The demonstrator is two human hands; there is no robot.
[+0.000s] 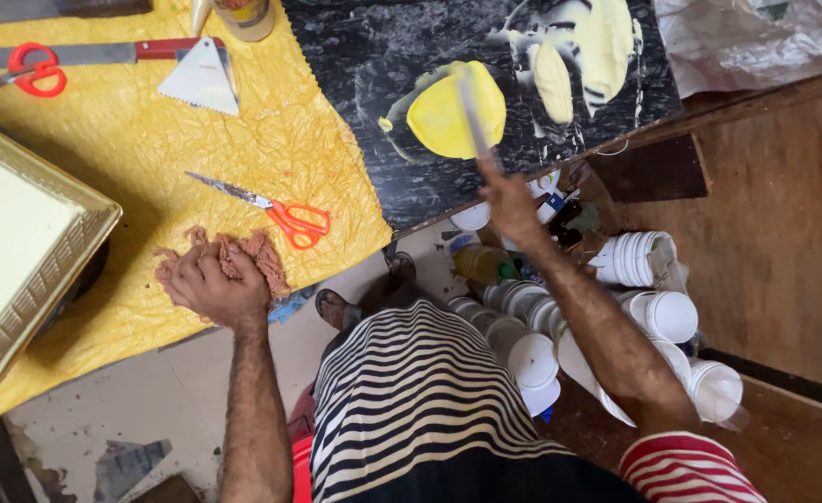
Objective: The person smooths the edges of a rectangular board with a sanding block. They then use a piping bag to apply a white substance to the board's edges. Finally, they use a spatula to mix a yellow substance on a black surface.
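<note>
My left hand (208, 284) presses down on a lump of brown crumbly dough (260, 256) lying on the yellow cloth (150, 158). My right hand (509, 203) grips the handle of a long spatula (474, 116) whose blade reaches onto a smooth yellow mound of paste (456, 110) on the black marbled slab (374, 65). More pale yellow paste (583, 51) is smeared at the slab's far side.
Orange-handled scissors (285, 214) lie just beyond my left hand. Red scissors (34, 73), a long knife (103, 51) and a white toothed scraper (201, 79) lie at the cloth's far edge. A gold-rimmed square board (29, 279) stands left. White tubs (653, 312) crowd the floor.
</note>
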